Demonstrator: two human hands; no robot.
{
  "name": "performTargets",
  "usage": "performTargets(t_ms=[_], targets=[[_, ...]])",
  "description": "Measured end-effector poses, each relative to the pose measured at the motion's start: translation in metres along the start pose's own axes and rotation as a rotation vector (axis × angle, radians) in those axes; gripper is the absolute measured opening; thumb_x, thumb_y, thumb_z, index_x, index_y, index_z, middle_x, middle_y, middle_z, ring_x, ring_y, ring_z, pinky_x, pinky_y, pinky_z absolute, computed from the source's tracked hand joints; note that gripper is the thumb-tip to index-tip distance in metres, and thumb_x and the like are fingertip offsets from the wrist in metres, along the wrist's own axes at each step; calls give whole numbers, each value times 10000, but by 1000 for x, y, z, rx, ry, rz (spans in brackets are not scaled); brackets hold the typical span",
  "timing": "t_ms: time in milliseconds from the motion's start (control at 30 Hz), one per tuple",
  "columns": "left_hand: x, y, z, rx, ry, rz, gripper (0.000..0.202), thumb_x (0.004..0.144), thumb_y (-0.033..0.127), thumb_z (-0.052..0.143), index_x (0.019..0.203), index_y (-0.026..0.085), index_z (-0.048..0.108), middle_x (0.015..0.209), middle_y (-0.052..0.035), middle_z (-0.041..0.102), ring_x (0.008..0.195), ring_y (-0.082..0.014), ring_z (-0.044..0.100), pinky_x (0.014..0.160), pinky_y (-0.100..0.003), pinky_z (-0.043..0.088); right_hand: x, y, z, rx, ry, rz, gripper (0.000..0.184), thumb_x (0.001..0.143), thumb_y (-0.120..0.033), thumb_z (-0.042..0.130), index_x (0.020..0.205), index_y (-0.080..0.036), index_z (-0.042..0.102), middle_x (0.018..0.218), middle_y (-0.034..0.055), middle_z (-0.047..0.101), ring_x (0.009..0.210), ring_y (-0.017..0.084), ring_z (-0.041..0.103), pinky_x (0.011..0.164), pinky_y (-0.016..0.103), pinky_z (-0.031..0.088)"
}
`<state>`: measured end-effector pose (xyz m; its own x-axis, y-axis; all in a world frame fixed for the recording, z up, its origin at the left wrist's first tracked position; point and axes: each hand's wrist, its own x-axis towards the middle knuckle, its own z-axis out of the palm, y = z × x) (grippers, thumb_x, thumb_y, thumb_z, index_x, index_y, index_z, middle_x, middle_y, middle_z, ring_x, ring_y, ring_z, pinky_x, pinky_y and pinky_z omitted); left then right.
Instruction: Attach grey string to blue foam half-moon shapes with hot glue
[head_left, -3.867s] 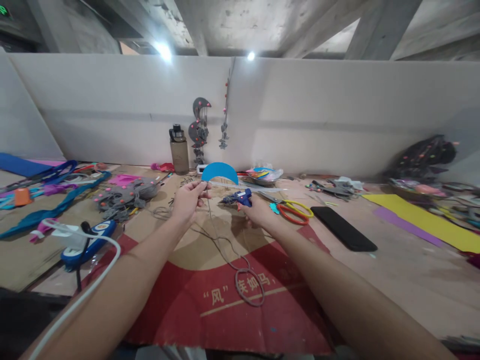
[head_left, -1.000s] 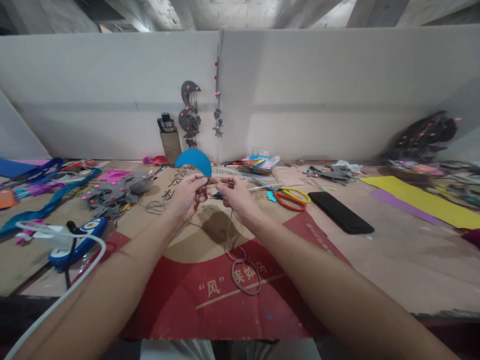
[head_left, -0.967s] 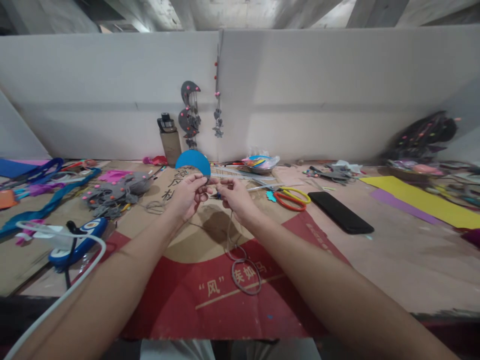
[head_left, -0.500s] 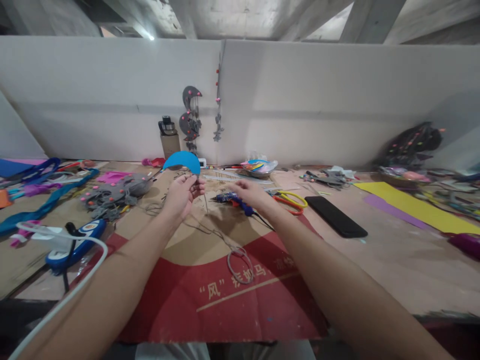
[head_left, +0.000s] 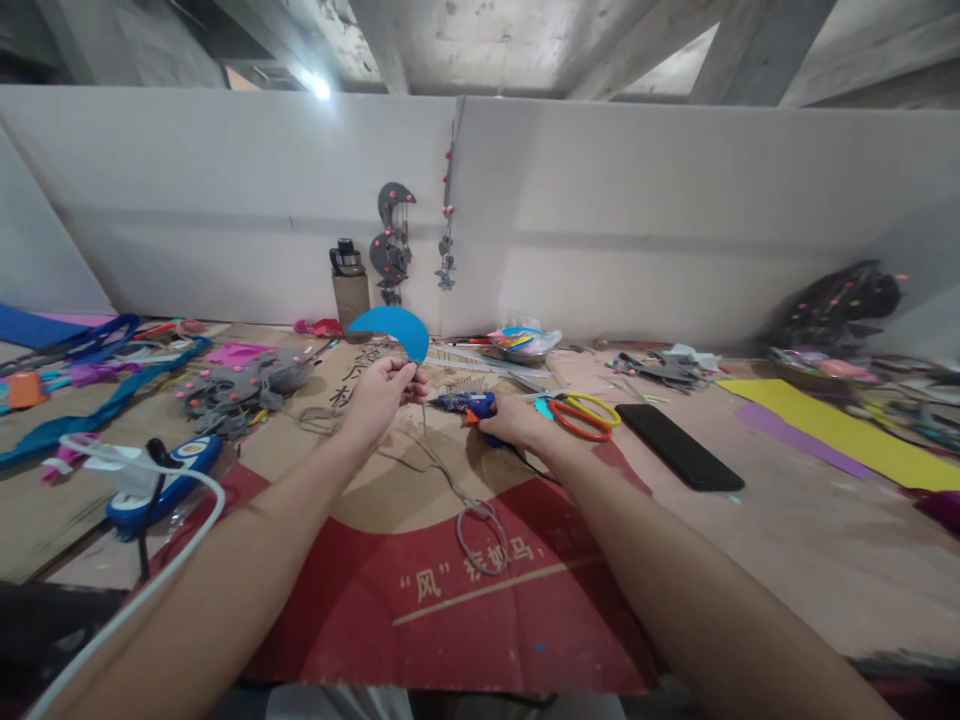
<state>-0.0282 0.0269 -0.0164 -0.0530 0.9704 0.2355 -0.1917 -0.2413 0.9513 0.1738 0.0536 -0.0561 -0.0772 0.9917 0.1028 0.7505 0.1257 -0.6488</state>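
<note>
Between the pinched fingers of my left hand (head_left: 386, 392) is the tip of a blue crescent cutout (head_left: 394, 325), held up above the cardboard. A grey cord (head_left: 435, 462) hangs down from those fingers and runs to a loose coil (head_left: 481, 537) on the red part of the cardboard. My right hand (head_left: 515, 420) is closed around the handle of a blue glue gun (head_left: 466, 402) with an orange trigger, its nozzle pointing left. Part of the handle is hidden by the fingers. Scissors (head_left: 581, 413) with yellow and orange handles lie just right of that hand.
A black phone (head_left: 679, 447) lies at right, beside yellow sheets (head_left: 840, 425). On the left are a blue power strip (head_left: 169, 480) with a white cable and grey felt pieces (head_left: 240, 385). A bottle (head_left: 350, 285) stands by the white partition (head_left: 600, 200), where grey moon ornaments (head_left: 390, 245) hang.
My right hand has come down onto the glue gun and closed on its handle. My left hand still holds the crescent; the whole view has shifted slightly.
</note>
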Motion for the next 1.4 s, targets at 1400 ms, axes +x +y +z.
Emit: performTargets(t_ms=[1400], targets=[[6,-10,-9,-14,40,-91,168,742,233,646,677,129,530,597,-25,601,470,-72,536,479,-194,454,-36,-50,-9,356,111,-434,193,755,-186,440,943,-187,483,810,32,553,731,165,518,655,294,419]])
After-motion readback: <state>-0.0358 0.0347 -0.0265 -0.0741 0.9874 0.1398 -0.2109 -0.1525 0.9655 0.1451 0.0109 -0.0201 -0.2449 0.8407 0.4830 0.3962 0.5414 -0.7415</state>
